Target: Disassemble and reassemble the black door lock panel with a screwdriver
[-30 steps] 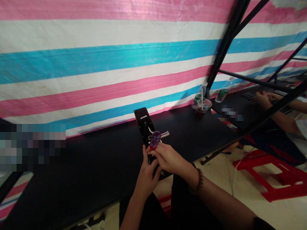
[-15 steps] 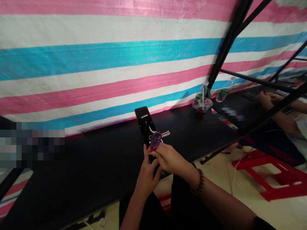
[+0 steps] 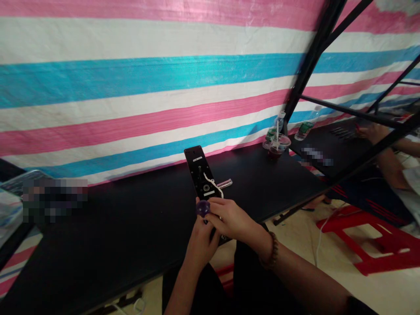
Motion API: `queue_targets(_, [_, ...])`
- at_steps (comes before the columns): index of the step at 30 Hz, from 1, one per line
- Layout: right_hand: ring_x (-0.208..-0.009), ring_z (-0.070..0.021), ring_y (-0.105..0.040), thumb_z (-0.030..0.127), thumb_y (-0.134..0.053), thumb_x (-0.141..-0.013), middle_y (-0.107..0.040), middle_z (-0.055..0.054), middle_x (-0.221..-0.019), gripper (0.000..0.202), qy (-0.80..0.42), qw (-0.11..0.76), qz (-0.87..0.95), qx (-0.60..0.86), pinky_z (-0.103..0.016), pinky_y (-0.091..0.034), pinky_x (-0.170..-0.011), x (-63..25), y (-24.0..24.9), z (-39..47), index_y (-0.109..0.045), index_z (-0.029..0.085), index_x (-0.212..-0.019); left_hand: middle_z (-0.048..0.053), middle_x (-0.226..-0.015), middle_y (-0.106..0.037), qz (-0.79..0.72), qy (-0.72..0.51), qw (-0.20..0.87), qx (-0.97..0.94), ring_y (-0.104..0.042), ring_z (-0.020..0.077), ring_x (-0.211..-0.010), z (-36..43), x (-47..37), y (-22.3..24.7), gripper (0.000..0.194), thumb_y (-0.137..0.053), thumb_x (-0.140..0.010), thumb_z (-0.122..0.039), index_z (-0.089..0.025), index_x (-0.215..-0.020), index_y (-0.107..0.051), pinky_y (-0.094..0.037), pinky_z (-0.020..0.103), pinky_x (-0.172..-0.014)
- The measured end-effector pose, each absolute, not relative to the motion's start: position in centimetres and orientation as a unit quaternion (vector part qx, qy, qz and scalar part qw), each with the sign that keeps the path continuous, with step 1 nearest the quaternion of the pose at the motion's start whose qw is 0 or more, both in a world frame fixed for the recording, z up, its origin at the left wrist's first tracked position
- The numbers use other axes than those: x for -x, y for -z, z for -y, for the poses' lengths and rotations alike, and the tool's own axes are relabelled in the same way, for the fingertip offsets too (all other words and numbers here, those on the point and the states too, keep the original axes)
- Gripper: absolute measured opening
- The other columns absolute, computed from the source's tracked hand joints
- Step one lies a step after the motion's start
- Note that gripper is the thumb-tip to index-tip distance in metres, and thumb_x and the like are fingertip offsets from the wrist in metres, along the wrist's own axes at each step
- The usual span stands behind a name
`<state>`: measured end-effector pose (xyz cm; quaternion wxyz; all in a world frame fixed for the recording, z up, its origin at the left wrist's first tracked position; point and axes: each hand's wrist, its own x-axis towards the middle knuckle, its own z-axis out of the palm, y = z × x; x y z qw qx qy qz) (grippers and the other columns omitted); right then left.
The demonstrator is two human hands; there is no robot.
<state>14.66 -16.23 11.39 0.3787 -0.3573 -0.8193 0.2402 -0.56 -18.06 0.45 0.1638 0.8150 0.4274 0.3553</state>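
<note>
A long black door-lock panel lies on the black table, with small screws, a round fitting and a white cable on its face. My right hand is closed around a screwdriver with a translucent purple handle, seen almost end-on; its tip is hidden. Over the panel's near end, my left hand grips it with fingers close to the screwdriver. The near part of the panel is mostly covered by both hands. A slim clear pinkish piece lies by the panel's right edge.
A lidded drink cup with straw and a water bottle stand at the table's back right. Another bottle is on the neighbouring table, where another person's hands work. A red stool stands at right.
The purple handle has swung down and left, from leaning away to pointing toward me. More of the panel and white cable shows. My left hand stays nearly in place.
</note>
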Motion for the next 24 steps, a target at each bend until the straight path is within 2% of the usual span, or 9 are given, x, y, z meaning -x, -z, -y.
queue_targets(5, [-0.086, -0.0167, -0.066, 0.012, -0.059, -0.095, -0.067, -0.007, -0.094, 0.014, -0.249, 0.446, 0.795, 0.327, -0.026, -0.054, -0.08, -14.4, -11.3, 15.8, -0.069, 0.017, -0.086, 0.015, -0.148, -0.049, -0.419, -0.359, 0.166, -0.817, -0.038, 0.0353, -0.145, 18.1, 0.5, -0.7, 0.039, -0.054, -0.091, -0.016, -0.023, -0.129, -0.061, -0.041, 0.057, -0.112])
queue_targets(8, [-0.093, -0.019, -0.065, 0.008, -0.053, -0.096, -0.068, -0.007, -0.093, 0.019, -0.242, 0.439, 0.799, 0.333, -0.03, -0.054, -0.086, -14.6, -11.6, 15.8, -0.068, 0.017, -0.09, 0.015, -0.154, -0.041, -0.429, -0.356, 0.166, -0.814, -0.039, 0.0357, -0.144, 18.2, 0.4, -1.2, 0.036, -0.056, -0.091, -0.018, -0.023, -0.126, -0.063, -0.043, 0.054, -0.111])
queue_targets(11, [-0.1, -0.0201, -0.064, 0.006, -0.049, -0.095, -0.068, -0.008, -0.099, 0.022, -0.243, 0.433, 0.802, 0.332, -0.033, -0.053, -0.091, -14.7, -11.8, 15.9, -0.067, 0.017, -0.097, 0.014, -0.153, -0.042, -0.434, -0.352, 0.164, -0.813, -0.042, 0.0345, -0.142, 18.2, 0.4, -1.4, 0.035, -0.055, -0.092, -0.018, -0.023, -0.125, -0.064, -0.044, 0.053, -0.11])
queue_targets(16, [-0.088, -0.0176, -0.066, 0.013, -0.063, -0.092, -0.068, -0.006, -0.097, 0.01, -0.242, 0.481, 0.775, 0.332, -0.028, -0.055, -0.08, -14.2, -11.7, 16.0, -0.07, 0.019, -0.089, 0.014, -0.145, -0.051, -0.42, -0.352, 0.152, -0.823, -0.046, 0.0347, -0.139, 18.0, 0.5, -1.1, 0.037, -0.057, -0.09, -0.016, -0.024, -0.126, -0.064, -0.042, 0.056, -0.112])
queue_targets(19, [-0.082, -0.0164, -0.066, 0.012, -0.064, -0.092, -0.069, -0.005, -0.094, 0.012, -0.238, 0.492, 0.768, 0.333, -0.026, -0.055, -0.076, -14.1, -11.5, 16.0, -0.072, 0.019, -0.086, 0.014, -0.148, -0.048, -0.425, -0.352, 0.151, -0.82, -0.045, 0.0355, -0.14, 18.1, 0.5, -1.1, 0.036, -0.057, -0.09, -0.016, -0.024, -0.124, -0.064, -0.043, 0.056, -0.11])
queue_targets(24, [-0.09, -0.0186, -0.067, 0.008, -0.056, -0.094, -0.069, -0.008, -0.098, 0.02, -0.229, 0.464, 0.784, 0.342, -0.029, -0.055, -0.083, -14.4, -11.7, 16.3, -0.073, 0.018, -0.092, 0.015, -0.152, -0.041, -0.434, -0.345, 0.159, -0.817, -0.041, 0.0359, -0.142, 18.3, 0.4, -1.5, 0.031, -0.056, -0.092, -0.018, -0.022, -0.123, -0.063, -0.044, 0.055, -0.11])
